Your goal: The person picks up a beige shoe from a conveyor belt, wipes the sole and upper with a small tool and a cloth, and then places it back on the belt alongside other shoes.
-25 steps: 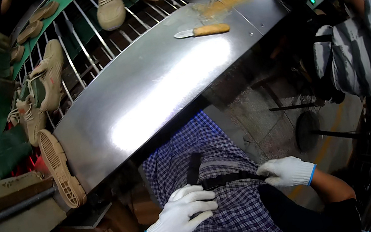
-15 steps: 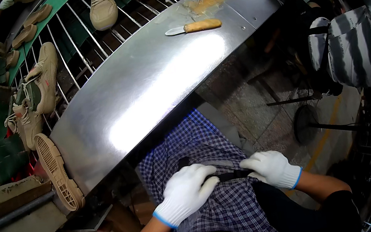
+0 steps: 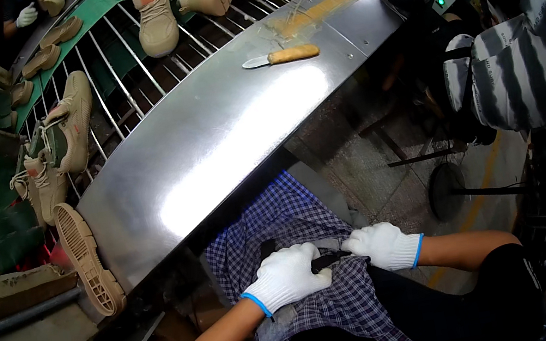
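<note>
Low over my lap, my left hand [image 3: 291, 276], in a white knit glove with a blue cuff, is closed on one end of a short black strap [image 3: 328, 260]. The other end is pinched by my right hand [image 3: 383, 247], gloved the same way. The strap slants up slightly toward the right hand; its ends are hidden in the fingers. Beneath both hands lies a blue-and-white checked apron [image 3: 273, 213], bunched in folds over my legs. A knife [image 3: 285, 56] with a yellowish handle and short blade rests on the metal table [image 3: 144, 169] ahead, apart from both hands.
Behind the table, beige shoes [image 3: 157, 24] stand on a rack of metal rods [image 3: 109, 82]. More shoes [image 3: 73, 123] and a beige sole [image 3: 87, 260] sit at the left. Brown tape [image 3: 325, 5] covers part of the tabletop. A person in a striped garment [image 3: 521, 70] is at the right.
The black strap has tilted, its right end rising. My right hand has drawn slightly left and up, while my left has shifted a little right. The view has moved slightly.
</note>
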The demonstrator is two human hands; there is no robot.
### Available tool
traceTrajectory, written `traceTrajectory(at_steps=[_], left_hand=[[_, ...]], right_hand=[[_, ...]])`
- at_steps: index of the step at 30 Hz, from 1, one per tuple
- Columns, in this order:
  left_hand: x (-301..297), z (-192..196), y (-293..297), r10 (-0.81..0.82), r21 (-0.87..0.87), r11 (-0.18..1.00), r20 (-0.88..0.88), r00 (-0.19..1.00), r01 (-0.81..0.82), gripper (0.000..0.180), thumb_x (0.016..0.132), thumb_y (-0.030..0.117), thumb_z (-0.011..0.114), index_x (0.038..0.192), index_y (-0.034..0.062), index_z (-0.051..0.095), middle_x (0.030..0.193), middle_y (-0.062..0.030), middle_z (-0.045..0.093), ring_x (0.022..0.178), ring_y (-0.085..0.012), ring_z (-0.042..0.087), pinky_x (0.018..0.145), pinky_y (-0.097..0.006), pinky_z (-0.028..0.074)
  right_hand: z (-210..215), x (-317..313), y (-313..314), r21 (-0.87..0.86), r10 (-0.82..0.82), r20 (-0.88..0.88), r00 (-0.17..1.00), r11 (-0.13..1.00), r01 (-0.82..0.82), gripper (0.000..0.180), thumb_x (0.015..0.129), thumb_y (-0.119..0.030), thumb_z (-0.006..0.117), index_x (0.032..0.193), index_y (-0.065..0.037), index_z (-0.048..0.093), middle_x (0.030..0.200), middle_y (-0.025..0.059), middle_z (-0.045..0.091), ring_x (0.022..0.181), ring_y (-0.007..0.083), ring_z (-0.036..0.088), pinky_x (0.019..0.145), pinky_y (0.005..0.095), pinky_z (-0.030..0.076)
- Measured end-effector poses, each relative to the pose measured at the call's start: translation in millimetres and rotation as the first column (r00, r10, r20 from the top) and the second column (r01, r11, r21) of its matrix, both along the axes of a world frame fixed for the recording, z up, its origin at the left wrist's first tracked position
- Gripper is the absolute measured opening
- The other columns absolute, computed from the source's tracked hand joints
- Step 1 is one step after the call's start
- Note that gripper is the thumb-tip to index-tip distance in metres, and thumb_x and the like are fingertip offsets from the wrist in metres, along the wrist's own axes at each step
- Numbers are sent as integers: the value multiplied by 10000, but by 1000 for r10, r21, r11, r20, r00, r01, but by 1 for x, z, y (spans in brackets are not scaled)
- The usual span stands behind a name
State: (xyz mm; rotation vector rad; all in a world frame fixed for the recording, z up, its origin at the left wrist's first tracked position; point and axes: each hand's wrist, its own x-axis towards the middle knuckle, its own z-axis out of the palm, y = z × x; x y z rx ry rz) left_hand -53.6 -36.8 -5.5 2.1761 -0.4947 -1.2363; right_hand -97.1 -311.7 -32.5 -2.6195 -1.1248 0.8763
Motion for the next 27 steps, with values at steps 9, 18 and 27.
traceTrajectory(at_steps=[9,18,27], left_hand=[[-14,2,22,66,-58,996,-27,997,-68,499,885,479,744,1063,12,742,932,-145,770,825,-298,776,762,-397,631],[-25,-10,19,255,-117,958,-81,964,-263,448,875,428,788,1096,40,739,906,-120,776,792,-258,771,746,-375,623],[-30,-12,19,422,-196,881,-86,903,-430,495,891,354,783,1251,45,642,983,-142,771,876,-259,770,794,-352,607]], right_hand=[[8,18,29,129,-41,122,992,991,25,281,1045,-393,621,1043,-123,700,823,49,678,742,244,736,638,399,596],[25,16,21,180,-103,4,995,979,101,266,1077,-377,585,1134,-139,689,846,56,705,746,240,738,630,387,585],[13,19,33,53,-128,-21,992,990,129,214,1052,-292,624,1140,-103,669,922,77,719,802,255,747,653,396,587]])
